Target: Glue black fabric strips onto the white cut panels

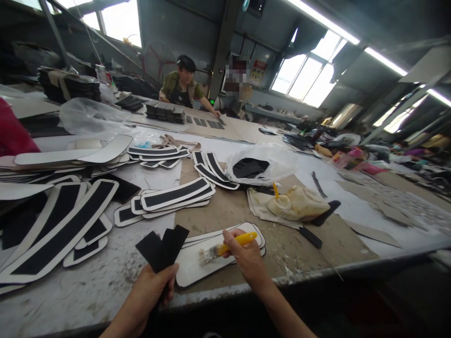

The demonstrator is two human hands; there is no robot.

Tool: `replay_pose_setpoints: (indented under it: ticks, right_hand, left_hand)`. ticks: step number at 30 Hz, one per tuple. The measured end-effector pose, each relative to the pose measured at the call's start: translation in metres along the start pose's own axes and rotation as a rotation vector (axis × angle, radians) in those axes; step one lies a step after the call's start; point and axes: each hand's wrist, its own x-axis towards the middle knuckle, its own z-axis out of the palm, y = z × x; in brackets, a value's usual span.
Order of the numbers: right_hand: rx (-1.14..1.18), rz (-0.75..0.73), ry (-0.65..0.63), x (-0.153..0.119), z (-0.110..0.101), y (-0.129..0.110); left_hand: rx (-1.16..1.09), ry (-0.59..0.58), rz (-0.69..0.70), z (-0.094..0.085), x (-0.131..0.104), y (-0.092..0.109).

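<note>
My right hand (243,253) grips a paintbrush (239,238) by its yellow handle. The brush's pale bristles rest on or just over a white curved piece (193,270), the top one of a small stack at the table's front edge. In my left hand (153,288) are several black strips (164,246), fanned out, with the fingers closed round their lower ends. Just behind lie white-bordered pieces with black centres (176,195), piled over one another. A glue-stained container (280,204) with another yellow handle standing in it sits to the right, partly wrapped in yellowed plastic.
More bordered pieces (65,230) are heaped at the left. A clear plastic bag (259,164) holds black material behind the stack. A black-handled tool (310,237) lies at right. Across the table, a person (181,87) reaches toward small dark pieces (214,124).
</note>
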Motion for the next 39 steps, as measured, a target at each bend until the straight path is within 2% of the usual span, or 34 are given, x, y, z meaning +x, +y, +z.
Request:
replay_pose_setpoints:
  ticks: [4,7,9,11,14,17,19,21,24,28,31,33,36,39]
  right_hand:
    - [-0.291,-0.182,0.187,0.012,-0.036,0.009]
    - [-0.497,-0.321,0.261,0.014,-0.065,0.006]
    - [-0.588,-0.409,0.277,0.012,-0.073,0.001]
    - [-0.652,-0.474,0.269,0.007,-0.072,-0.001]
    - [-0.719,-0.512,0.225,-0.004,-0.058,0.0]
    - [-0.645,-0.496,0.14,-0.013,-0.046,-0.001]
    - [-0.526,-0.465,0.121,-0.015,-0.048,-0.007]
    - [-0.477,-0.476,0.181,-0.011,-0.057,-0.013]
    - [-0.576,-0.553,0.241,-0.005,-0.068,-0.012]
    - [-0.711,-0.603,0.081,-0.017,-0.05,0.002]
    - [-0.584,-0.571,-0.014,-0.032,-0.035,0.003]
    - [-0.507,-0.549,-0.005,-0.034,-0.036,-0.001]
    - [-0.615,-0.583,0.072,-0.024,-0.043,-0.001]
    - [-0.653,-0.557,0.084,-0.02,-0.034,0.006]
  left_hand:
    - [0.015,0.032,0.013,0.002,0.0,0.0]
    - [0.016,0.044,0.018,0.003,0.0,0.0]
    - [0.017,0.046,0.009,0.003,0.0,-0.001]
    - [0.026,0.04,0.006,0.002,0.001,-0.002]
    - [0.029,0.03,-0.014,0.001,0.002,-0.004]
    - [0.03,0.044,-0.042,0.001,0.002,-0.004]
    - [0.038,0.05,-0.054,0.001,0.001,-0.002]
    - [0.034,0.038,-0.049,0.001,-0.001,-0.001]
    - [0.012,0.018,-0.036,0.0,-0.001,0.001]
    - [0.015,0.002,-0.046,0.0,0.001,0.002]
    - [0.015,-0.002,-0.049,-0.001,0.002,0.002]
    - [0.0,-0.001,-0.038,-0.001,0.002,0.002]
    - [-0.029,-0.008,-0.014,-0.001,0.002,-0.001]
    - [-0.058,-0.022,-0.012,-0.001,0.004,-0.004]
